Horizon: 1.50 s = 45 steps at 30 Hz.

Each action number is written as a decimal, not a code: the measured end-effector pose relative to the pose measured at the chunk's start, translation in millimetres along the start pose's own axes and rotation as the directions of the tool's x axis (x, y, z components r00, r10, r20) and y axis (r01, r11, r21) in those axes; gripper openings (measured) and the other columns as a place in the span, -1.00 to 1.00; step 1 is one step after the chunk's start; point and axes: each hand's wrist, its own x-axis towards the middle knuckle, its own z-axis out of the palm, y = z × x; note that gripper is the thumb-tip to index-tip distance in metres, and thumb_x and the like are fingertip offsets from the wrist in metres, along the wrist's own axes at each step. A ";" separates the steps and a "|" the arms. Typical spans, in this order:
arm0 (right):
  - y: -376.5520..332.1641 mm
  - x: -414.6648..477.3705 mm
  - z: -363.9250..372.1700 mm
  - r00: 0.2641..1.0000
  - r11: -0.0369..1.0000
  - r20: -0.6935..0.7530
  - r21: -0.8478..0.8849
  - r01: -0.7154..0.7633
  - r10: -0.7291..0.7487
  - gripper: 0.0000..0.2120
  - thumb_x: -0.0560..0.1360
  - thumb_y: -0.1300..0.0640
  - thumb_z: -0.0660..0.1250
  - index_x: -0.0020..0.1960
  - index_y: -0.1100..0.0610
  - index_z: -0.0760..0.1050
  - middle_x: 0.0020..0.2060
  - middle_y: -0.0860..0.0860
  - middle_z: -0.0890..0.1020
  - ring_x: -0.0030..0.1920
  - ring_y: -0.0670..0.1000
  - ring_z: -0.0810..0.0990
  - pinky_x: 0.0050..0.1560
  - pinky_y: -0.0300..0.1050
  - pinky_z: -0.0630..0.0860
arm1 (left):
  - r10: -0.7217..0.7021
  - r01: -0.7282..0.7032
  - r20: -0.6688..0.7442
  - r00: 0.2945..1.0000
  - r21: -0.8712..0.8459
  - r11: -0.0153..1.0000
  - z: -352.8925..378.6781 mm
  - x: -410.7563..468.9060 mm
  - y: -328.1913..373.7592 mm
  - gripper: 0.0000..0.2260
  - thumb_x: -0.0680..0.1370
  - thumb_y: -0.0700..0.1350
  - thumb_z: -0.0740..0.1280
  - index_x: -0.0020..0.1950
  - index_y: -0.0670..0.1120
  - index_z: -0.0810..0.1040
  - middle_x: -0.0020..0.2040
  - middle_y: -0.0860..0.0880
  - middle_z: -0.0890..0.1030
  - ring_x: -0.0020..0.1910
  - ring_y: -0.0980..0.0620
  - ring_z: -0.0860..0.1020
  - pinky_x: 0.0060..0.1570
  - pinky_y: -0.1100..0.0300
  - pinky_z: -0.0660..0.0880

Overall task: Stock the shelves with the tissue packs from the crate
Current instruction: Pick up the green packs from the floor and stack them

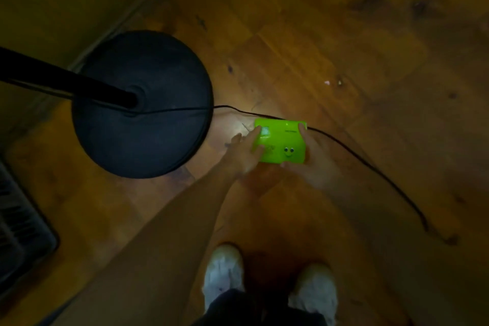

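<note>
- Head view, looking straight down in dim light: you hold a bright green, glossy rectangular tissue pack [284, 144] with a small smiling face printed on it, out in front of you above the brown wooden plank floor [357, 47].
- Your left hand [242, 152] grips the pack's left end, fingers laid over its top face and curled round the edge.
- Your right hand [311, 167] clamps the right end, one fingertip hooked over the far right corner and the thumb against the near edge.
- The pack sits level between both hands, touching nothing else.
- A thin black cable [370, 164] runs across the floor under the pack and trails off to your right.
- Just left of your left hand stands a round black stand base [158, 137] with a black pole [60, 77] rising out of its middle towards the left edge.
- A dark slatted object [21, 233] sits at the lower left; whether it is the crate cannot be told.
- Your two white shoes [225, 272] show at the bottom, well below the pack.
</note>
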 end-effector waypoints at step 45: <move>-422.9 -669.7 -233.3 0.806 0.906 -0.532 0.155 0.395 -0.261 -0.35 0.34 0.16 0.51 0.36 0.15 0.34 0.23 0.10 0.47 0.09 -0.06 0.41 -0.08 -0.35 0.30 | 0.554 -0.610 -0.368 0.747 -0.047 0.791 -229.0 -759.0 262.2 -0.50 0.61 0.09 0.15 0.52 0.08 0.11 0.36 -0.16 0.43 0.30 -0.13 0.44 0.28 0.12 0.37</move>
